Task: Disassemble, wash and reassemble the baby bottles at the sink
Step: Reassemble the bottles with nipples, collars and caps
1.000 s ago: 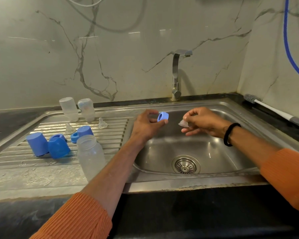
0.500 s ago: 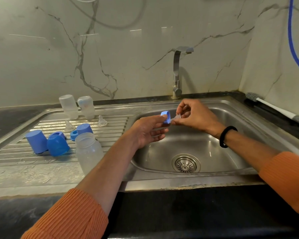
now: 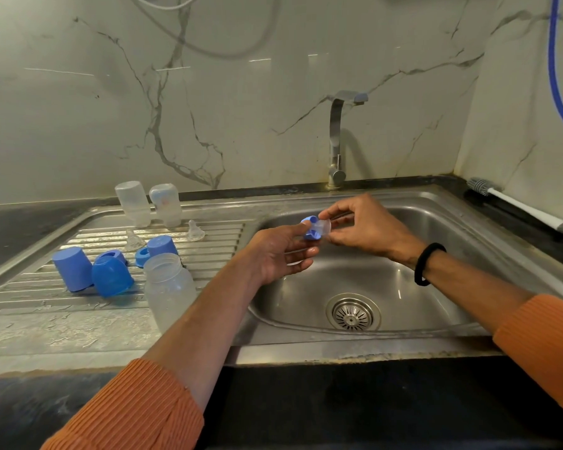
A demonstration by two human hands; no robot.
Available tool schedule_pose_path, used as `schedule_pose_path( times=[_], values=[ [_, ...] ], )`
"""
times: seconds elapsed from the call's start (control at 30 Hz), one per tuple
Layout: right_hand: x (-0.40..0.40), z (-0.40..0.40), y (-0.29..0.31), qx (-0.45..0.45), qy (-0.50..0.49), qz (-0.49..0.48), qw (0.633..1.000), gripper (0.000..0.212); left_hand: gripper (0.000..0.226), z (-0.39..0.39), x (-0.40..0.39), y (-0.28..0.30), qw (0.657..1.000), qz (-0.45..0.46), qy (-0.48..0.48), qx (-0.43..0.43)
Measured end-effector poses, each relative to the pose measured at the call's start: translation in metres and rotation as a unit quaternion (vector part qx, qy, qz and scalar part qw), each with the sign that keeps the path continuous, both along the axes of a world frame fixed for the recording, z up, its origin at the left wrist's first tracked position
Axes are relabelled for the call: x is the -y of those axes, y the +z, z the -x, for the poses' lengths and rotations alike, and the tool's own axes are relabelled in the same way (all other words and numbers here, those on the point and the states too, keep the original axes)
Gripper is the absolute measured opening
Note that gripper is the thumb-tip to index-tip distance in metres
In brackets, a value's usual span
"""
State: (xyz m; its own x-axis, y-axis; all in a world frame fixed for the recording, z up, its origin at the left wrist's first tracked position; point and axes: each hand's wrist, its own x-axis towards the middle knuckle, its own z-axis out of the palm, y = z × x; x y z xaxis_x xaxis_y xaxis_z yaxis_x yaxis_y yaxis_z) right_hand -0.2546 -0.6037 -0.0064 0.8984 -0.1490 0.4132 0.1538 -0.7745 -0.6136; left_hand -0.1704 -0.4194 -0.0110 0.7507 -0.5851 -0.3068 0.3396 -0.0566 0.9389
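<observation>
Ribbed steel drainboard (image 3: 208, 235), three clear bottles (image 3: 169, 287), blue caps (image 3: 74, 268), blue rings (image 3: 142, 256), two clear teats (image 3: 195, 231)

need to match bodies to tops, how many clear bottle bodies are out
3: two bottles stand upside down at the back of the drainboard; one bottle stands upright near its front edge. None visible elsewhere.

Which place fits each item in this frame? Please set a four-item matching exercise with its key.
Things:
1. small blue plastic collar ring
2. clear silicone teat
3. white-handled bottle brush
4. open frosted plastic bottle

Places:
A. standing upright on the steel drainboard, nearest the camera
B. pinched in the right hand
C. lying on the dark counter right of the sink basin
D. held by the left hand over the basin

Pairs: 1-D, 2-B, 3-C, 4-A
</observation>
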Motion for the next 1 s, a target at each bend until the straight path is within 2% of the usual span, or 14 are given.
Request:
schedule_pose_path(
  times=[0.2, 0.57, 0.7, 0.83, 1.0],
  values=[
    [0.0033, -0.0015, -0.0018, 0.018, -0.012, 0.048, 0.999, 0.033, 0.03, -0.0032, 0.0017, -0.0019, 1.0, 0.005, 0.002, 0.003],
    [0.0022, -0.0024, -0.0046, -0.003, -0.03, 0.043, 0.999, 0.032, 0.021, -0.0035, 0.0016, -0.0036, 1.0, 0.001, 0.006, 0.031],
    [0.0005, 0.0014, -0.0032, 0.004, -0.03, 0.042, 0.999, 0.032, 0.028, -0.0011, -0.0008, -0.0025, 0.999, 0.0, -0.015, 0.037],
    [-0.0007, 0.0027, -0.0005, 0.021, -0.031, -0.014, 0.999, 0.029, 0.04, 0.002, -0.0034, -0.0005, 0.999, 0.008, -0.027, 0.039],
    [0.0006, 0.0033, -0.002, 0.013, -0.017, -0.097, 0.995, 0.025, 0.042, 0.0033, -0.0046, 0.0001, 0.998, 0.011, -0.034, 0.054]
  ],
)
